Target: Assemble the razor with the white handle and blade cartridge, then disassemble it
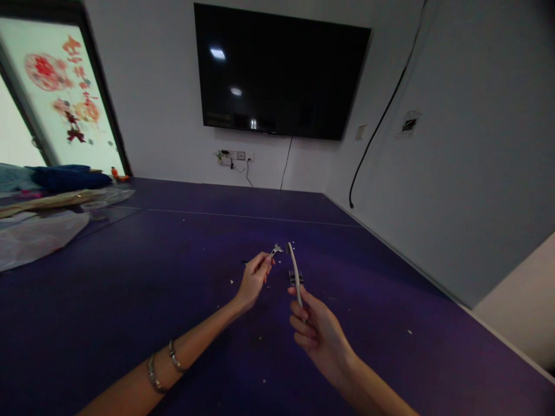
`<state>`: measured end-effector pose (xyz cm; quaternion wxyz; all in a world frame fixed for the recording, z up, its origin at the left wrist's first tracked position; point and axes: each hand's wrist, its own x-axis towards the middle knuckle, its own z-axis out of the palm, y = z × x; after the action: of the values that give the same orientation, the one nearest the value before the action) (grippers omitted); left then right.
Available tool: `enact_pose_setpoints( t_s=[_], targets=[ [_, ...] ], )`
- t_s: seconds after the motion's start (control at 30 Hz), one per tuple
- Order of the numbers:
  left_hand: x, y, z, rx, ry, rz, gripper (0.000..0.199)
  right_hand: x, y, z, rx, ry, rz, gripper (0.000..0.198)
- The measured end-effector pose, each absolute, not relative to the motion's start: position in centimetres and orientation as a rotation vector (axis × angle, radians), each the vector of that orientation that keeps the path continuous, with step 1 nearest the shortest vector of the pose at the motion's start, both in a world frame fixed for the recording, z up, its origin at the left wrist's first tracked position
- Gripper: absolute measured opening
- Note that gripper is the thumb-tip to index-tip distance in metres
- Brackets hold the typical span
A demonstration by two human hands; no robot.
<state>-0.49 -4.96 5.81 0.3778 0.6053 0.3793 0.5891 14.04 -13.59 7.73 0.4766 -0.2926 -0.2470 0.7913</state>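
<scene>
My left hand [255, 277] pinches a small silver tool [276, 249] with a wider, notched head, which looks like a small adjustable wrench. My right hand [314, 326] is closed around the pale handle of a toothbrush [295, 268], held nearly upright. Its dark bristles face left toward the silver tool's head, with a small gap between them as seen from here. Just behind the brush handle lies a small dark ridged object [291, 278], partly hidden, whose kind I cannot make out.
Small white scraps are scattered over the purple surface [173, 300]. At the left lie a clear plastic bag [43, 240] and folded dark blue cloth [69, 178]. A black cable [377, 127] hangs down the right wall. A television [281, 75] is mounted ahead.
</scene>
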Motion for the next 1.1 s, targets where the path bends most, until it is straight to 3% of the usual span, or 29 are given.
enact_pose_setpoints(
  t_s=[1.1],
  targets=[
    [-0.6, -4.8, 5.6, 1.543, 0.982, 1.521, 0.036, 13.0, -14.4, 7.0, -0.775, -0.587, 1.856, 0.034]
  ],
)
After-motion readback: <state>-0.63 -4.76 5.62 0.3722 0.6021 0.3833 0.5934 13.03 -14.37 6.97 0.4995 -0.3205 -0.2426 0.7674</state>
